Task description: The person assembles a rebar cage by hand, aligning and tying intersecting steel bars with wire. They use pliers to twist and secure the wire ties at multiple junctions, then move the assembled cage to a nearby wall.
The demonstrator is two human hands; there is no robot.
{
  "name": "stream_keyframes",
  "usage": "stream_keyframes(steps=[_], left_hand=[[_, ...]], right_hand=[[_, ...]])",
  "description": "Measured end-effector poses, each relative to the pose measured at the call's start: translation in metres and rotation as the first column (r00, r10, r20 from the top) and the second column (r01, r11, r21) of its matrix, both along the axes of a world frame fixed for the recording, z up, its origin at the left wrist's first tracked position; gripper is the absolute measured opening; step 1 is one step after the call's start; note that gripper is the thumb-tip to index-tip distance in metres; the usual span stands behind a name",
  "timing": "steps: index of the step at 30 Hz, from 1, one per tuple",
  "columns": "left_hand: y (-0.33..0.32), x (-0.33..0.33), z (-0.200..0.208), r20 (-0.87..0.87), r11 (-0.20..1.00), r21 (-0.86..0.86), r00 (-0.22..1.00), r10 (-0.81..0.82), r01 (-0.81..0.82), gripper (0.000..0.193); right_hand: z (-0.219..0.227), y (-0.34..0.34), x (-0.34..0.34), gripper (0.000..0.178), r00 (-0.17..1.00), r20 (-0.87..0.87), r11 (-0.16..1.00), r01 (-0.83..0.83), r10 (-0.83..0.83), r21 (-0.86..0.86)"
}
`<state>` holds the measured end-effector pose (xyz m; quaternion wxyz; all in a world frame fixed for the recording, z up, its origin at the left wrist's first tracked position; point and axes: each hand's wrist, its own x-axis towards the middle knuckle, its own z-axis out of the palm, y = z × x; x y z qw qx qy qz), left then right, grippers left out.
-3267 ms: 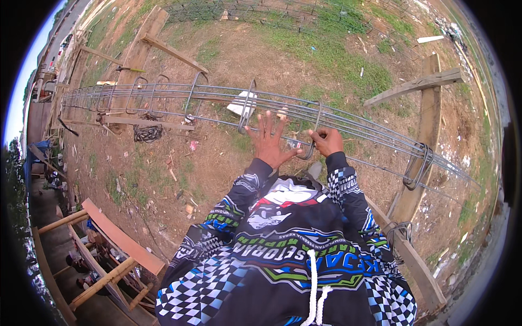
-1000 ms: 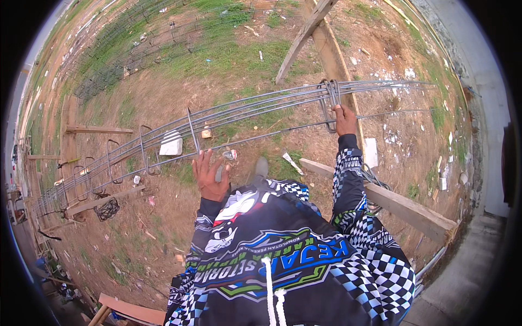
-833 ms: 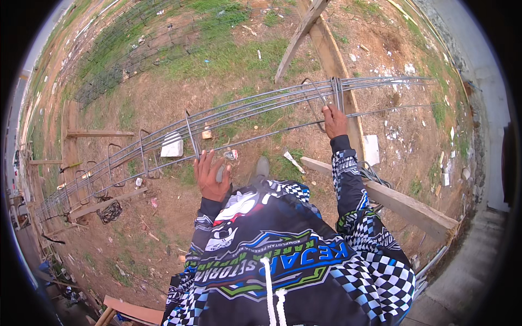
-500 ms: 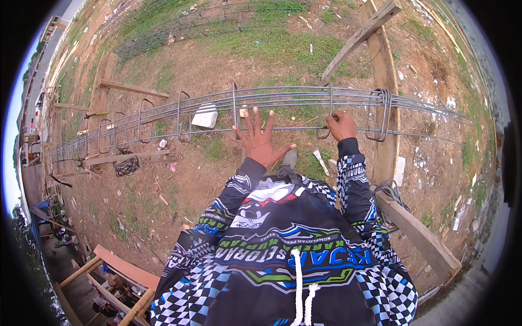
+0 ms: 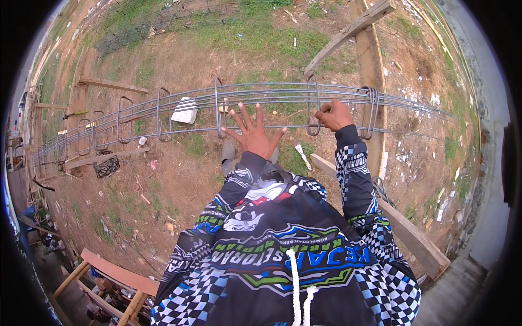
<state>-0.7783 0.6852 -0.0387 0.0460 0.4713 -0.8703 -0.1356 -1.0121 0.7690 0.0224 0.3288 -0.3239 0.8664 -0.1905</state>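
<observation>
Long steel rebars (image 5: 185, 129) run left to right in front of me, with bent-wire stirrups looped around them. My left hand (image 5: 255, 136) is open, fingers spread, at the front rebar just right of an upright stirrup (image 5: 218, 108). Nothing is gripped in it. My right hand (image 5: 335, 115) is closed, thumb and fingertips pinched at the side of another stirrup (image 5: 314, 129); its fingertips are partly hidden. Right of that hand, several stirrups (image 5: 372, 117) hang bunched together where the bars cross a wooden board.
The wooden board (image 5: 370, 65) and a slanting timber (image 5: 348, 38) stand at the right. Another timber (image 5: 418, 239) lies nearer. A white block (image 5: 185, 111) sits on the ground behind the front bar. Tangled dark wire (image 5: 106, 166) lies left. More rebar cages (image 5: 157, 24) lie beyond.
The view has shifted, so the scene sits farther left. Against the bars, my left hand has moved slightly right and away, and my right hand slightly up along the stirrup's side.
</observation>
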Motion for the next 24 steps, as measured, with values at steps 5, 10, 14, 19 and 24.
stream_keyframes(steps=[5,10,14,19,24], left_hand=[[-0.001,-0.005,0.003,-0.017,0.999,0.043,1.000,0.025,-0.024,0.115],[-0.004,-0.009,-0.002,-0.003,0.999,0.016,0.999,0.047,-0.047,0.121],[-0.003,-0.008,-0.009,-0.022,0.999,0.012,0.999,0.045,-0.045,0.123],[-0.004,-0.009,-0.008,-0.018,0.999,0.016,0.999,0.047,-0.047,0.123],[-0.003,-0.010,-0.010,-0.040,0.999,0.009,0.998,0.046,-0.046,0.122]], right_hand=[[0.000,0.000,0.016,0.028,0.970,0.235,0.997,0.073,-0.065,-0.029],[-0.006,-0.013,0.029,0.027,0.970,0.228,0.992,0.100,-0.081,-0.075],[-0.007,-0.023,0.034,0.027,0.967,0.247,0.993,0.089,-0.069,-0.073],[-0.025,-0.032,0.053,0.029,0.958,0.277,0.991,0.103,-0.074,-0.089],[-0.037,-0.027,0.058,0.038,0.990,0.139,0.991,0.051,-0.034,-0.122]])
